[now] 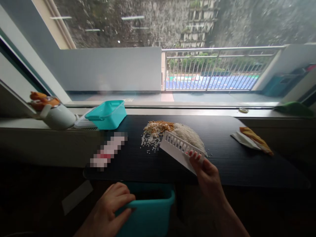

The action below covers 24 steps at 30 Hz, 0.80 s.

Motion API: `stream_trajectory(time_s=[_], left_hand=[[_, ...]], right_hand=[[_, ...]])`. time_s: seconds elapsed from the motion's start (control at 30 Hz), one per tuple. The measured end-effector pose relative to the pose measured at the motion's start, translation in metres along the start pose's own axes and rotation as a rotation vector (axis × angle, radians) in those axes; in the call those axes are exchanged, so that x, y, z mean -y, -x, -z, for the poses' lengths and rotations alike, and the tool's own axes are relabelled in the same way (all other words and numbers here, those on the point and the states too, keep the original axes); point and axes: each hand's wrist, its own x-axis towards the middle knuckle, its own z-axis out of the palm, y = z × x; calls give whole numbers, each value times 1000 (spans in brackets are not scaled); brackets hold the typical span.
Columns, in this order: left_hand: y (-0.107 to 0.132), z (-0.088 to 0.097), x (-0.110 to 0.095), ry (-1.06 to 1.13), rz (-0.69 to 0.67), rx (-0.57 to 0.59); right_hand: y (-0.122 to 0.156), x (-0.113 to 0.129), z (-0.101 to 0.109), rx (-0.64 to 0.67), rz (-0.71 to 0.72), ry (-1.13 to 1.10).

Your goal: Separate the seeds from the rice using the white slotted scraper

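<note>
My left hand (116, 205) grips the rim of a teal plastic bin (150, 214) just below the table's front edge; the bin's inside is dark. With my right hand (206, 171) I hold a white slotted plastic strip (179, 151) by its right end, fingers at the slots. The strip is tilted against the near side of a pile of white rice (189, 133). Yellow-brown beans or kernels (160, 125) lie at the pile's left, mixed with rice, and loose grains are scattered to the left.
A second teal bin (108, 115) stands at the back left of the dark table (138, 164). A blurred-out pinkish packet (108, 151) lies on the left. A yellow and white wrapper (254, 141) is at the right. A white pot (59, 115) sits on the windowsill.
</note>
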Motion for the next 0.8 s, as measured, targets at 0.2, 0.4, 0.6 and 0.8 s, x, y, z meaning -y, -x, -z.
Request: stream_trajectory(time_s=[0.2, 0.4, 0.6, 0.8], left_hand=[[-6, -14, -8, 62, 7, 12], [-8, -12, -23, 8, -50, 37], [-13, -11, -24, -47, -129, 44], [-16, -17, -19, -32, -163, 7]], right_hand=[[-33, 11, 8, -240, 154, 32], [-80, 20, 1, -22, 329, 211], [-108, 9, -12, 132, 364, 347], [-117, -4, -16, 176, 322, 297]])
